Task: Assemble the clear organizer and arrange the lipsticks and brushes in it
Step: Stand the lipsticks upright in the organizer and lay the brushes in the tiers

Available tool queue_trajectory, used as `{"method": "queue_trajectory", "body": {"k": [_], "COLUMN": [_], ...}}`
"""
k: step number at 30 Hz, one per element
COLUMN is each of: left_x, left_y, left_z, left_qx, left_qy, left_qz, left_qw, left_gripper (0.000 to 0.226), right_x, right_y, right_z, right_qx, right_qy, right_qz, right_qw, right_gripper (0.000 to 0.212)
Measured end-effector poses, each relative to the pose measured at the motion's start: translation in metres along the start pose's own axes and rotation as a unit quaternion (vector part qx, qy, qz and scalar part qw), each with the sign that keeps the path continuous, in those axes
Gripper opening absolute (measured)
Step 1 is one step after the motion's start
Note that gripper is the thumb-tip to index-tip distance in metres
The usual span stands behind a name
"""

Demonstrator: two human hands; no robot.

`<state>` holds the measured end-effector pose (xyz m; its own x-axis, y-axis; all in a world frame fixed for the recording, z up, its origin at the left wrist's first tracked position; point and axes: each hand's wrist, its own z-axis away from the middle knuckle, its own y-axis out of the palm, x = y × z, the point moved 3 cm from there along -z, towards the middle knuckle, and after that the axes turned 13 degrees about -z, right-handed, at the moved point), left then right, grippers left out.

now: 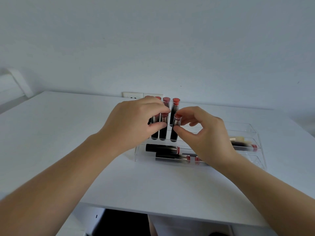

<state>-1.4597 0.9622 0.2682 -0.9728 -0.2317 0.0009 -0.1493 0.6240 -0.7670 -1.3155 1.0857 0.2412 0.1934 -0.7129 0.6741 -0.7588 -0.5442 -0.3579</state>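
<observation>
Reaching over the near edge of the table (119, 184), both forearms converge on the organizer (259, 150), which sits toward the far middle of the table and serves as the landmark for everything else. In its nearest tier, three lipsticks lie flat: lipstick one (162, 149), lipstick two (172, 157) just nearer, and a third partly hidden under the right wrist. Toward the organizer's right end, a brush (237, 139) and another lying tube are blurred.

Above the organizer's middle tier, the right hand (204, 132) pinches a standing lipstick (175, 128) between thumb and forefinger, the other fingers loosely curled and free. That tube leans slightly left rather than standing true. Beside it, the left hand (136, 121) curls round a cluster (159, 128) of standing tubes at the organizer's left, thumb pressed on their front, fingers over their tops.

In the organizer's far tier, back tubes (171, 106) stand upright; a socket (133, 96) shows on the wall behind.

The standing tubes are tall, narrow and close together. If the pinched one is released while tilted, it will likely topple into its neighbours and knock the row down. The left hand withdrawing carelessly could drag the cluster over too. Whether the tier has dividers cannot be told.
</observation>
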Motion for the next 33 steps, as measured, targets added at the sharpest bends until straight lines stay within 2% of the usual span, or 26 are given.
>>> {"method": "queue_trajectory", "body": {"k": [33], "left_x": [-0.0014], "left_y": [0.0015], "left_z": [0.0018], "left_qx": [-0.022], "left_qy": [0.019], "left_qz": [0.005], "left_qw": [1.000], "left_gripper": [0.029], "right_x": [-0.0085], "right_y": [0.0063], "right_z": [0.0005], "right_qx": [-0.020], "right_qy": [-0.013], "right_qz": [-0.014], "right_qw": [1.000], "right_gripper": [0.030]}}
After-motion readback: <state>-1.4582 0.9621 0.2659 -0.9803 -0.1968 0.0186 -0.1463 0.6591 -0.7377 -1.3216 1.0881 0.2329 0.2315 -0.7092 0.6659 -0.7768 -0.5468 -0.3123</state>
